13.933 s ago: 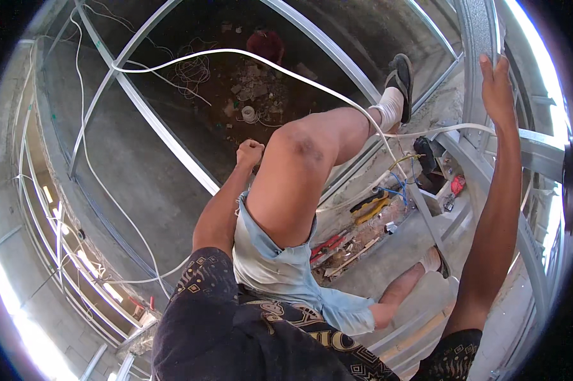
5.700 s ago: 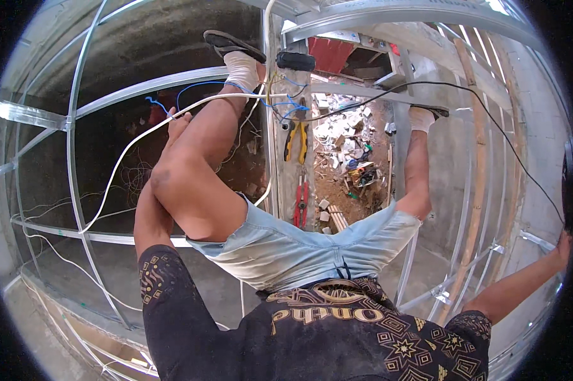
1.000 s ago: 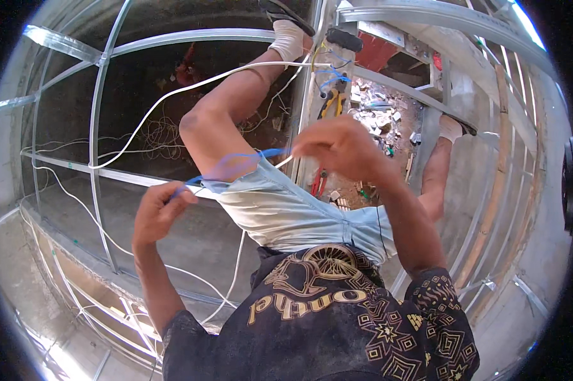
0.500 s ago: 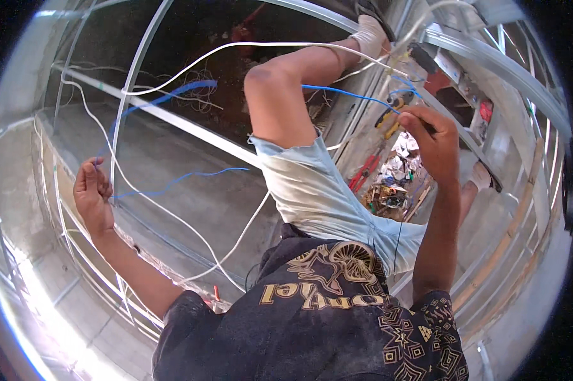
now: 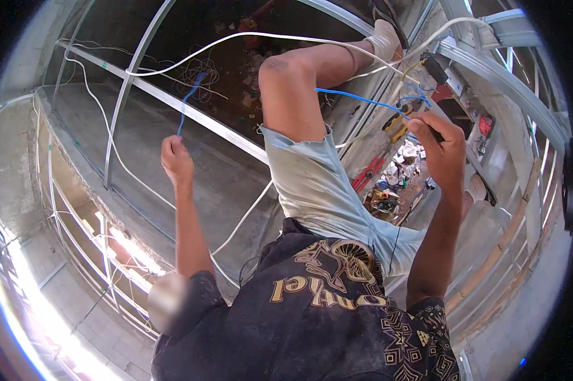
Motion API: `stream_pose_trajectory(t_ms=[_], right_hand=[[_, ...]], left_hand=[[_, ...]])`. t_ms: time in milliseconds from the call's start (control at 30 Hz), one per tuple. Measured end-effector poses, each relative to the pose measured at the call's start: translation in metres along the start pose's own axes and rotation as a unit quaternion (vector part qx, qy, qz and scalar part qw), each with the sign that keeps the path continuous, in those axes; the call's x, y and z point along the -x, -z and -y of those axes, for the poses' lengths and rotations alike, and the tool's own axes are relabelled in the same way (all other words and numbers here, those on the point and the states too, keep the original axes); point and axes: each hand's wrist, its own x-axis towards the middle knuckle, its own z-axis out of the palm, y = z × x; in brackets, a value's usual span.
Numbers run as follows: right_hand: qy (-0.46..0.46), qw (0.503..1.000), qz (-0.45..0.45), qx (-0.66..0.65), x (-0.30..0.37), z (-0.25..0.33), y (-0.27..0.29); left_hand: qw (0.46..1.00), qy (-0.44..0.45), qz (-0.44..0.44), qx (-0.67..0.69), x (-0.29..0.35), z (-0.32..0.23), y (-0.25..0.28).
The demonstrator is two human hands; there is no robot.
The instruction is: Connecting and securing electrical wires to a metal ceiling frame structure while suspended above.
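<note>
Left hand (image 5: 176,160) is raised on a straight arm, fist closed; right hand (image 5: 440,149) is lifted too, fingers pinched together.

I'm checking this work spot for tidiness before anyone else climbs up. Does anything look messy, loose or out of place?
Yes. Tools and scraps lie scattered on the floor below the metal framing. White cables hang slack across the frame, unfastened. The blue wire runs loose from the right hand; the left hand holds another blue length.

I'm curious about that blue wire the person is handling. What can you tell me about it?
The blue wire is thin, flexible and looks plastic-coated. One stretch runs from behind the raised knee to the right hand, which pinches it. Another stretch rises from the closed left hand toward the metal framing. Whether both are one wire cannot be told.
</note>
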Motion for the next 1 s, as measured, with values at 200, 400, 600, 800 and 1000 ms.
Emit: stream_pose_trajectory(t_ms=[200, 400, 600, 800, 1000], right_hand=[[-0.038, 0.999, -0.032, -0.009, 0.01, -0.009, 0.009], [0.006, 1.0, -0.005, 0.016, 0.0, -0.004, -0.001], [0.021, 0.999, -0.029, -0.033, 0.001, 0.002, -0.007], [0.083, 0.989, -0.077, -0.091, -0.004, 0.012, -0.045], [0.063, 0.99, -0.048, -0.117, 0.014, 0.01, -0.066]], left_hand=[[0.979, 0.102, -0.166, -0.054, 0.076, 0.128, -0.046], [0.933, 0.19, -0.261, 0.161, 0.107, 0.241, -0.037], [0.975, -0.118, -0.166, 0.086, 0.048, -0.053, -0.052], [0.786, -0.109, 0.218, 0.568, 0.084, -0.27, -0.095], [0.639, 0.012, 0.258, 0.725, 0.059, -0.293, -0.112]])
